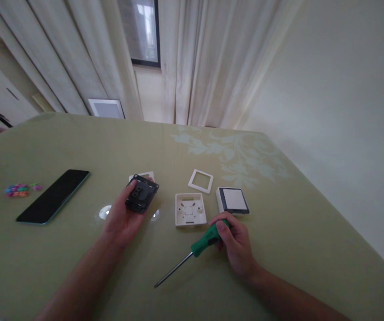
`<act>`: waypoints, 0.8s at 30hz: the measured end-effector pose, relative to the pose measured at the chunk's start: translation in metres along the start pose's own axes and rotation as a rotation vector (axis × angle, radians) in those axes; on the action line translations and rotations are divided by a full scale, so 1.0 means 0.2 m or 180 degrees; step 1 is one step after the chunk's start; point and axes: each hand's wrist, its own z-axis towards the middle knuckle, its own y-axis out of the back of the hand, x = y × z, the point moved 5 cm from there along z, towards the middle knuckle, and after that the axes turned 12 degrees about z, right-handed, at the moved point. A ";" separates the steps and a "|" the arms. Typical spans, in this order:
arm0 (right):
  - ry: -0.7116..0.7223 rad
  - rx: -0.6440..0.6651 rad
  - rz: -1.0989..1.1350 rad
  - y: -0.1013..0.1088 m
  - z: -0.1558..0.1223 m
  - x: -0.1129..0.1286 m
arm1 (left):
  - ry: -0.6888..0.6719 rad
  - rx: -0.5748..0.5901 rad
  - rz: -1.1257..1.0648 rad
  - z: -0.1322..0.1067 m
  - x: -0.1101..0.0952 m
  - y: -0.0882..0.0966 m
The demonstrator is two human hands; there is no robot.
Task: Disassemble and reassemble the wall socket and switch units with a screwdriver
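Head view, single frame.

Left hand (pixel 121 220): fingers curled around a dark switch module (pixel 141 194), held just above the bench (pixel 312 232), roughly mid-bench. Grip is closed on its lower edge, and the module's face is tilted up towards me. A white plate (pixel 146 174) lies on the cloth just behind it, mostly hidden.

Right hand (pixel 235 240): closed around the green handle of a screwdriver (pixel 205 240), towards the near edge. The shaft points down and to my left, with the tip low over the cloth; I cannot tell if it touches.

Between the hands, slightly further from me: a white back box (pixel 190 209), open side up. Just beside it on the right is a switch plate (pixel 233 200) with a white face, lying flat. Behind the box, towards the far edge, is a thin white frame (pixel 200 181), apart from both.

Towards the left edge: a dark phone (pixel 54 195) lying face up, then a small heap of coloured bits (pixel 19 190) beyond it.
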 end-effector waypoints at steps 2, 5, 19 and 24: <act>0.0006 -0.0009 -0.0010 0.00 0.00 0.00 | -0.0005 -0.0022 0.0028 0.00 0.00 0.00; 0.0003 -0.0013 -0.0013 -0.01 0.00 0.01 | -0.0070 -0.0040 0.0066 0.00 -0.01 0.00; 0.0002 0.0027 0.0070 -0.01 0.01 0.01 | -0.0692 -0.0005 0.0916 0.09 -0.05 0.05; 0.0005 0.0053 0.0152 -0.02 0.01 0.00 | -0.1488 0.0311 0.1888 0.04 -0.07 0.05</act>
